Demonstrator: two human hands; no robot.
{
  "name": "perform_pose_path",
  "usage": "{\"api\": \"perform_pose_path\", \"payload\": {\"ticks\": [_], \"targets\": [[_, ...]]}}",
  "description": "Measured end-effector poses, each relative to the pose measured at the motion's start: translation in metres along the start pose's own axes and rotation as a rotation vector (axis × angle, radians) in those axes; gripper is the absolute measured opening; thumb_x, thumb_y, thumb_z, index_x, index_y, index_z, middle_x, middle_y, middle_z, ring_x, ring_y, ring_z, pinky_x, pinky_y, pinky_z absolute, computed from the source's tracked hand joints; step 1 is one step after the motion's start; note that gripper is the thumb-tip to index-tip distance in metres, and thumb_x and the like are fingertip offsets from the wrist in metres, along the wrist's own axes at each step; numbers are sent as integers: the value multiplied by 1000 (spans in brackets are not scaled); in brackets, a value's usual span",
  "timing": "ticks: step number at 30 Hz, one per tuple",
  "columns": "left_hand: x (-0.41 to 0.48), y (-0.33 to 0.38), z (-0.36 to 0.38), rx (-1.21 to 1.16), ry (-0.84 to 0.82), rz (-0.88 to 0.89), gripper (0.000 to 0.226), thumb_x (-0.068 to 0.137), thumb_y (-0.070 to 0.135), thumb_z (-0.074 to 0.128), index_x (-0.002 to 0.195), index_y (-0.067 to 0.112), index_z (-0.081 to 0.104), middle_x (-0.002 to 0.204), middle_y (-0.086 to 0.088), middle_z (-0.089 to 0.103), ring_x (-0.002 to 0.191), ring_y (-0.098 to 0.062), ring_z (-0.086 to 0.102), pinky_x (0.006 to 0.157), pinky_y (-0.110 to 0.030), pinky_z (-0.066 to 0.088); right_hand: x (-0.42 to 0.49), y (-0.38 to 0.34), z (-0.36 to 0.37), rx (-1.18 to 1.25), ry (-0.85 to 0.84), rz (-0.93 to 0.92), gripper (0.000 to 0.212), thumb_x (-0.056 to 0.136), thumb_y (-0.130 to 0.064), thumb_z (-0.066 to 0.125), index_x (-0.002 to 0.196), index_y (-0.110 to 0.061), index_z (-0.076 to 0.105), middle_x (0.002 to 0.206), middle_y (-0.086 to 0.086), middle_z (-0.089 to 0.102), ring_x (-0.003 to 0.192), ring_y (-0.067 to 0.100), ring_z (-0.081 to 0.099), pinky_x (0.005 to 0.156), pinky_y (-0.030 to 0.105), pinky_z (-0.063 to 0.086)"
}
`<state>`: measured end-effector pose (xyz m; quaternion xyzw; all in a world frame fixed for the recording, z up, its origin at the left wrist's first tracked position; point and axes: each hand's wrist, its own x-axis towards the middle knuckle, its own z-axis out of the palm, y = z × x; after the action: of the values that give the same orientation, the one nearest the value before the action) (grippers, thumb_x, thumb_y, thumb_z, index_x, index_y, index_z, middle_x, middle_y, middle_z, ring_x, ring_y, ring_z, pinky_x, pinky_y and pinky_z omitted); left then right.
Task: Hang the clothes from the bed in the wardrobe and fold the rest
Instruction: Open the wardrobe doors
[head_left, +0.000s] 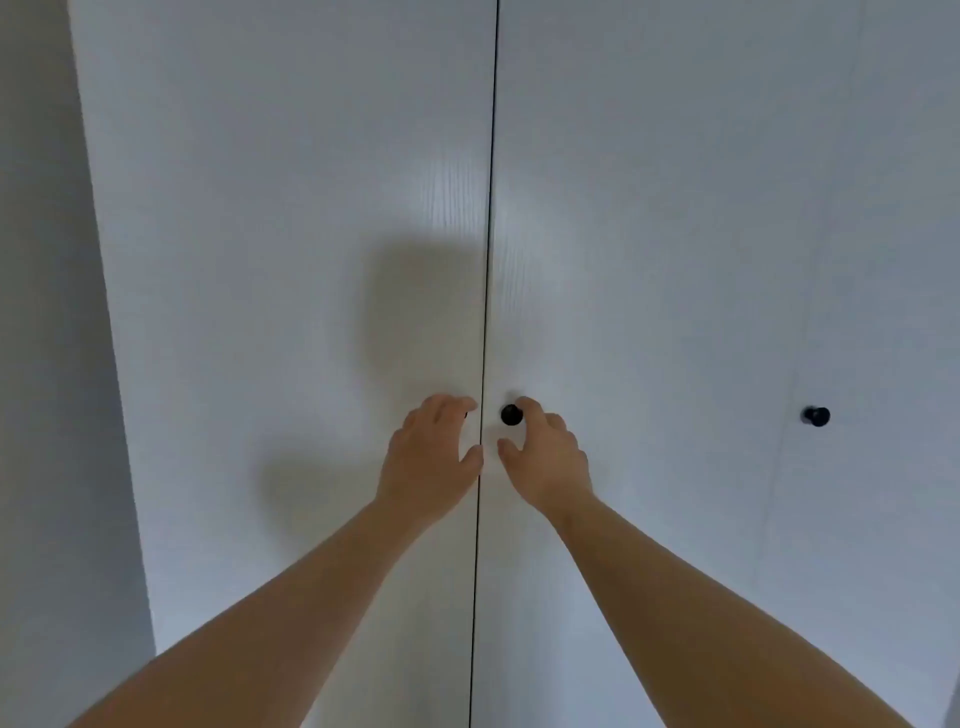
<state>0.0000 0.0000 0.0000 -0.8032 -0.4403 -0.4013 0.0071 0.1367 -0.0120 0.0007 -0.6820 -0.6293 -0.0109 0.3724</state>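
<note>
While both bare forearms stretch forward, the white wardrobe (291, 208) fills the view straight ahead with its doors shut; a thin dark seam (485, 312) runs from top to bottom between the left door (234, 364) and the middle door (649, 260); the hands come up on either side of it. The left hand (431, 447) is at the left door's inner edge, fingers arched over the left knob (466, 414), of which only a dark sliver shows past the fingertips; its thumb is spread below, beside the seam; whether it truly grips the knob I cannot tell. The right hand (545, 452) is at the middle door's inner edge, just beside the round black middle knob (511, 414); its forefinger curves by the knob's right side, touching or nearly so; the thumb stands well apart beneath; the grasp is wide and holds nothing. Farther right, a third knob (816, 415) sits just past a faint seam, on the far door (883, 260); a grey wall (41, 312) borders the wardrobe's left side; a soft shadow (405, 312) lies on the left door above the hands.
</note>
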Motion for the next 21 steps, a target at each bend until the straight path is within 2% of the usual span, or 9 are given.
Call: {"api": "perform_pose_path", "payload": {"ticks": [3,6,8,16,21], "targets": [[11,-10,12,-36,53,-9,46,86,24,57,130,19,46,129,3,44,117,-17,44,97,-30,38,22,-1,12,9,-12,30,47,93,-27,46,138,-26,31,128,4,45,113,26,49,94,40,42],[16,-18,20,-53,61,-14,44,85,22,58,127,17,48,129,4,44,116,-16,44,96,-25,37,34,-2,21,46,-2,40,17,92,-18,42,109,-17,43,104,4,50,97,26,52,84,40,46],[16,-20,19,-80,97,-19,41,84,18,59,125,16,51,127,4,46,116,-16,45,96,-24,36,37,-4,20,99,34,30,2,92,-14,39,93,-14,41,91,5,51,85,24,51,75,38,44],[-13,13,1,-172,151,-101,41,88,8,52,128,16,49,132,0,45,116,-18,48,93,-24,38,-22,0,-15,207,110,-48,5,92,-18,46,88,-16,44,79,2,54,75,22,54,70,36,49],[-59,70,-12,-198,162,-92,36,92,9,50,126,19,50,131,-1,48,111,-15,53,85,-18,39,-97,21,-71,221,181,-55,13,95,-27,46,83,-22,43,71,-4,51,64,11,54,62,20,47]]}}
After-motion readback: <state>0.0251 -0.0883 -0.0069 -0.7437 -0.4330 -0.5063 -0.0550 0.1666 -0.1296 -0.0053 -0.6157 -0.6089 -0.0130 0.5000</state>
